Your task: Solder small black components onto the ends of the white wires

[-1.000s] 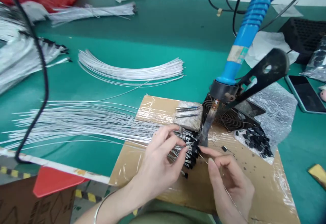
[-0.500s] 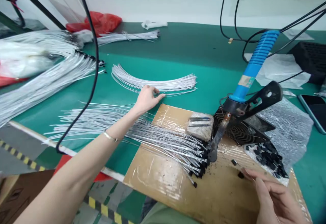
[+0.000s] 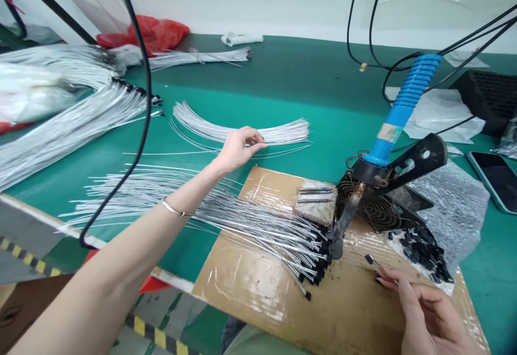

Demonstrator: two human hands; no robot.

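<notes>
My left hand (image 3: 243, 147) reaches over the near side of a curved bundle of white wires (image 3: 283, 132). Thumb and forefinger are pinched together, apparently on a thin white wire. A few loose wires lie below that hand. At the lower right, my right hand (image 3: 424, 306) has its fingertips pressed together on a thin wire, close to a small black connector (image 3: 369, 259) on the brown board (image 3: 258, 285). Left of it lies a heap of white wires (image 3: 258, 220) with black ends. A blue-handled soldering iron (image 3: 407, 102) is fixed tip-down above those ends.
A pile of small black pieces (image 3: 428, 252) sits on clear plastic wrap at the right, near a phone (image 3: 495, 180). Several metal rods rest on a pale block (image 3: 317, 204). A black cable (image 3: 145, 96) hangs across the left side. More white wire bundles (image 3: 81, 112) lie at the left.
My left hand has shifted slightly right along the bundle, and loose wires have spread out beneath it. My right hand has moved slightly left, its fingers covering a black piece.
</notes>
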